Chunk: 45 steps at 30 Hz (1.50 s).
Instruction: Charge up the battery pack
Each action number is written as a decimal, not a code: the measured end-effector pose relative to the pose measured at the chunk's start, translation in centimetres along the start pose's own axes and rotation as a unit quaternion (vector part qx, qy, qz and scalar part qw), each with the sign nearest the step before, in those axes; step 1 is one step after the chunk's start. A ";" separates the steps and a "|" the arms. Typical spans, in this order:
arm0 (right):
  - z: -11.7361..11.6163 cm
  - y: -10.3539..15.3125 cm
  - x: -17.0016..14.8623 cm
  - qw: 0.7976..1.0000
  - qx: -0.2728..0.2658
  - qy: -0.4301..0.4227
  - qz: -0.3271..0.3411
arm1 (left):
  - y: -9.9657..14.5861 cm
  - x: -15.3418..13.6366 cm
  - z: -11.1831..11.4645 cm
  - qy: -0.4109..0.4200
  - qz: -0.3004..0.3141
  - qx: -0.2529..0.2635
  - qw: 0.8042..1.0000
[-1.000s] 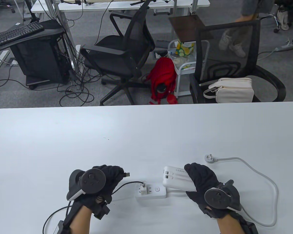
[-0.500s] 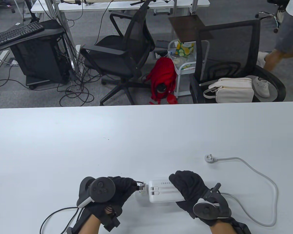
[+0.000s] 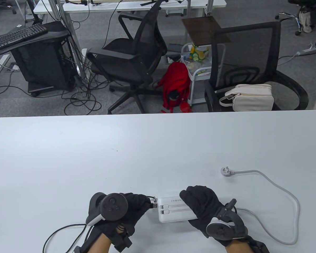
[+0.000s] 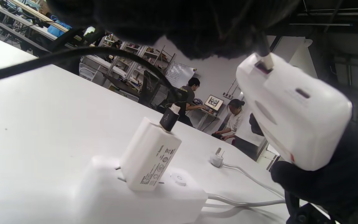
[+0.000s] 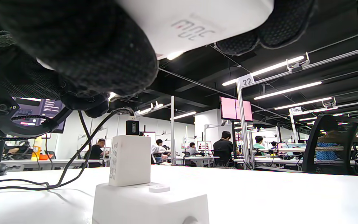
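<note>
My right hand (image 3: 193,204) grips a white battery pack (image 3: 173,212) and holds it above the white power strip (image 4: 135,193), which the pack hides in the table view. My left hand (image 3: 147,205) pinches the USB plug (image 3: 154,205) of a black cable. The plug's metal tip sits at a port in the pack's end face (image 4: 264,60). How deep it sits I cannot tell. A white charger adapter (image 4: 151,155) stands in the power strip, with the cable's other end (image 4: 169,119) plugged into its top. The pack (image 5: 197,18), adapter (image 5: 129,160) and strip (image 5: 148,202) also show in the right wrist view.
The power strip's white cord (image 3: 292,205) loops right of my right hand and ends in a loose wall plug (image 3: 227,171) on the table. The black cable (image 3: 58,232) trails off at the lower left. Office chairs and a white bag (image 3: 252,97) stand beyond the far edge.
My right hand carried the battery pack left, over the power strip. My left hand moved right and brought the USB plug up to the pack's end.
</note>
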State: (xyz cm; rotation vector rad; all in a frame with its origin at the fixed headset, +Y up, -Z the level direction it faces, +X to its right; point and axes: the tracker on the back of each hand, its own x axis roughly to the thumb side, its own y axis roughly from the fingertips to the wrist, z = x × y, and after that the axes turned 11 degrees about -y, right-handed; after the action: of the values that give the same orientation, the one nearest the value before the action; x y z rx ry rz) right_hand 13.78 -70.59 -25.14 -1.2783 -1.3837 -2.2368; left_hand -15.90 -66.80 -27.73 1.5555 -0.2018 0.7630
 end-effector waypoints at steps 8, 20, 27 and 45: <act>0.1 0.0 0.2 1.000 -0.007 0.012 0.002 | -0.1 0.1 0.2 0.004 -0.001 -0.003 1.000; 0.1 0.1 0.4 1.000 -0.005 0.012 0.010 | -0.1 0.0 0.4 0.022 -0.007 -0.003 1.000; 0.0 0.0 0.6 1.000 -0.007 0.010 0.011 | -0.3 0.4 0.7 0.032 0.001 -0.006 0.999; -0.7 -0.1 1.1 1.000 0.010 0.000 0.015 | -0.4 0.9 1.0 -0.025 -0.002 -0.032 0.999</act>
State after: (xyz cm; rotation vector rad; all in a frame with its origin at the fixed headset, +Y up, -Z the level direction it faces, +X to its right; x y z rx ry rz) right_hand 12.63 -70.85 -24.53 -1.2838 -1.3746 -2.1981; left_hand -14.64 -67.39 -27.45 1.5147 -0.2575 0.7099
